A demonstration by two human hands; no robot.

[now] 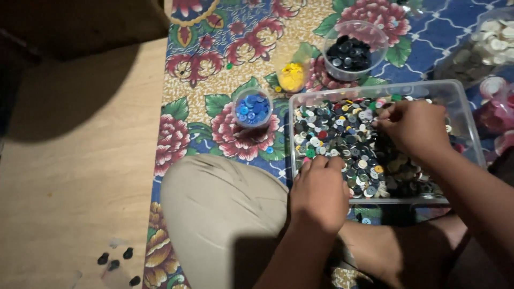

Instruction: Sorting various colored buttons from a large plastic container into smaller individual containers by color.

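A clear rectangular plastic tray [459,101] full of mixed coloured buttons sits on a floral mat. My right hand [415,127] reaches into it, fingertips pinched among the buttons at the far middle; whether it holds one I cannot tell. My left hand [319,192] rests curled on the tray's near left rim, fingers closed. A small cup of blue buttons [253,107], a cup of yellow buttons [292,75] and a clear bowl of black buttons [350,52] stand beyond the tray.
A container of white buttons [488,45] stands at the far right, pink ones [498,109] below it. My bent knee in beige cloth [222,211] lies beside the tray. Several dark buttons [115,262] lie on the wooden floor at left.
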